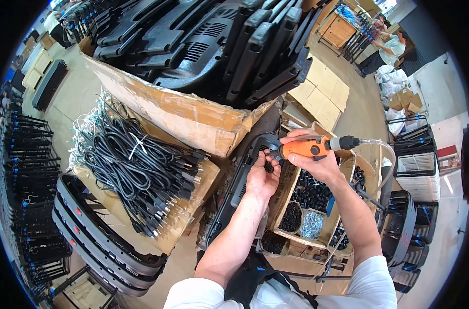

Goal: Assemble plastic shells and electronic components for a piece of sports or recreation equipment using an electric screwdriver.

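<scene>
My right hand [322, 166] is wrapped round an orange power screwdriver [312, 149], held nearly level with its tip pointing left. A clear hose [381, 143] runs from its back end. Close to the tip, my left hand [262, 179] is curled, palm up, around small black screws [269, 167]; its thumb and fingertips pinch near the bit. Below both hands lies a long black plastic housing [234, 198] with slots. The spot where the bit meets the fingers is too small to make out.
A divided box beside the housing holds black screws [290, 216], silver screws [312, 224] and black plastic parts [309, 191]. Bundled power cords [136, 149] lie on cardboard at left. A large carton [177, 116] of black covers stands ahead; curved grey-black panels [100, 247] are stacked lower left. Another person [391, 51] works far right.
</scene>
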